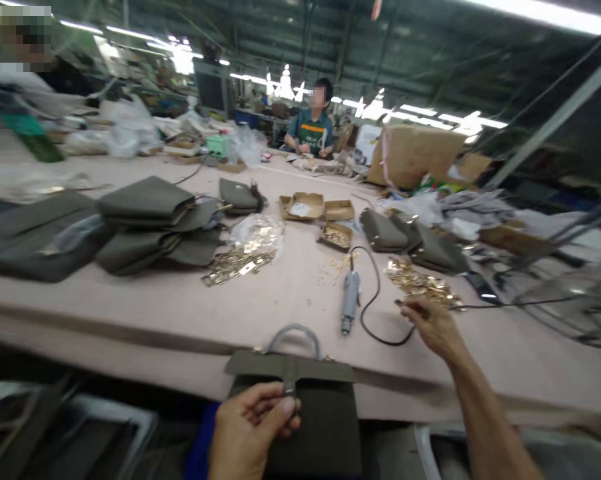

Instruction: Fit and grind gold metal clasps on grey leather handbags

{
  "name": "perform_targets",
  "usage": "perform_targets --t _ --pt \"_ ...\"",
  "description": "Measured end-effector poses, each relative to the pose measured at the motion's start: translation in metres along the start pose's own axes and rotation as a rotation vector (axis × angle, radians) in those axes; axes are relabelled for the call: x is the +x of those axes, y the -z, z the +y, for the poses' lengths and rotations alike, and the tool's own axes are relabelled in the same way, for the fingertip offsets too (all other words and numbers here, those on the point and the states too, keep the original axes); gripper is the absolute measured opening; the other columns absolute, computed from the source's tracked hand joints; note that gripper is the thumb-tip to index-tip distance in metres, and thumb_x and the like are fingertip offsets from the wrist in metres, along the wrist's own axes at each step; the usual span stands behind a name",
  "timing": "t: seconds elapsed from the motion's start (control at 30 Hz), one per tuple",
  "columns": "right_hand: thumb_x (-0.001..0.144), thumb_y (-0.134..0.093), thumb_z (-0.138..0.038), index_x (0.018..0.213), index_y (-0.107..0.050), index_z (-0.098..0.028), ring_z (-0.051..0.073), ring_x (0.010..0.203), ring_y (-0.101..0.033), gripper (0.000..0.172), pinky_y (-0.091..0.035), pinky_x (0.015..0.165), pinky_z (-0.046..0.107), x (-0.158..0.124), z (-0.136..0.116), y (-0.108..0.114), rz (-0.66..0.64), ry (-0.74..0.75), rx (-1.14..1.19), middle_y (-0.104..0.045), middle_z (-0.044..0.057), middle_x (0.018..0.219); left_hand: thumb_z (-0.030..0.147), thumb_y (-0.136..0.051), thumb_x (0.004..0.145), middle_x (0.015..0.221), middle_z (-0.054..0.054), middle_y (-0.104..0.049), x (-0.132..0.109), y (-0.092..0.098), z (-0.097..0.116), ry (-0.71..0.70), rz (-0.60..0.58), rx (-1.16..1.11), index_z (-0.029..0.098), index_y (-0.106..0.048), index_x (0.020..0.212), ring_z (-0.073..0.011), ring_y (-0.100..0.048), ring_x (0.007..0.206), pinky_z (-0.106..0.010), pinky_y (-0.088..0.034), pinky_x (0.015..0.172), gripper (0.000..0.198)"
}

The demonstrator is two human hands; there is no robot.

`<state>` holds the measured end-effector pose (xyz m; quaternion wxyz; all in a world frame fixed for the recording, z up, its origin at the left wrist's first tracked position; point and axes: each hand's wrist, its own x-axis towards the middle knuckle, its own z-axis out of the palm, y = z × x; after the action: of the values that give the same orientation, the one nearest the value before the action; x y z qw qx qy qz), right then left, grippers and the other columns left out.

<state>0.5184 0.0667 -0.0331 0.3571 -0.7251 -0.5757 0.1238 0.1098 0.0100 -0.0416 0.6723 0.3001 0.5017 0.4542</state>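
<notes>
My left hand (260,423) pinches the front strap of a dark olive handbag (320,427), which rests against the table's near edge. A grey looped handle (295,330) rises from the bag's top. Over the table at the right, my right hand (430,323) has its thumb and fingers pinched together on a small piece that looks like metal. Just beyond that hand lies a pile of gold metal fittings (420,280). Left of it, a grey electric screwdriver (350,300) lies on the pink table cover with its black cord curling toward my right hand.
Stacked olive bags (145,207) stand at the left, beside a second heap of gold plates (240,263). Small cardboard trays (305,205) and a tray of tiny parts (335,236) sit mid-table. More bags (385,230) lie right. Across the table a co-worker (313,127) sits.
</notes>
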Motion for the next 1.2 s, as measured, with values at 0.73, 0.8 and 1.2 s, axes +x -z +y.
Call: perform_targets --t 0.73,0.8,1.2 --pt "0.098 -0.067 -0.031 0.091 -0.078 -0.022 0.019 0.072 -0.064 0.016 -0.049 0.065 0.028 -0.093 -0.197 -0.103 -0.589 0.365 0.345 -0.071 0.003 0.080 0.035 -0.083 0.080 0.078 -0.013 -0.077 -0.008 0.008 0.010 -0.074 -0.184 0.036 0.007 -0.084 0.096 -0.0209 -0.073 0.063 -0.026 -0.056 0.061 0.033" --pt "0.098 -0.067 -0.031 0.091 -0.078 -0.022 0.019 0.073 -0.064 0.015 -0.050 0.066 0.028 -0.093 -0.196 -0.102 -0.596 0.353 0.341 -0.071 0.003 0.080 0.034 -0.081 0.080 0.078 -0.013 -0.077 -0.008 0.009 0.010 -0.075 -0.195 0.049 0.006 -0.083 0.097 -0.0211 -0.074 0.064 -0.025 -0.056 0.061 0.032" --pt "0.099 -0.067 -0.032 0.101 -0.077 -0.021 0.018 0.076 -0.063 0.015 -0.046 0.063 0.026 -0.089 -0.190 -0.087 -0.645 0.296 0.353 -0.069 0.003 0.083 0.020 -0.077 0.083 0.078 -0.009 -0.076 -0.005 0.002 0.001 -0.211 -0.106 -0.043 0.009 -0.070 0.106 -0.0199 -0.073 0.066 -0.026 -0.059 0.065 0.027"
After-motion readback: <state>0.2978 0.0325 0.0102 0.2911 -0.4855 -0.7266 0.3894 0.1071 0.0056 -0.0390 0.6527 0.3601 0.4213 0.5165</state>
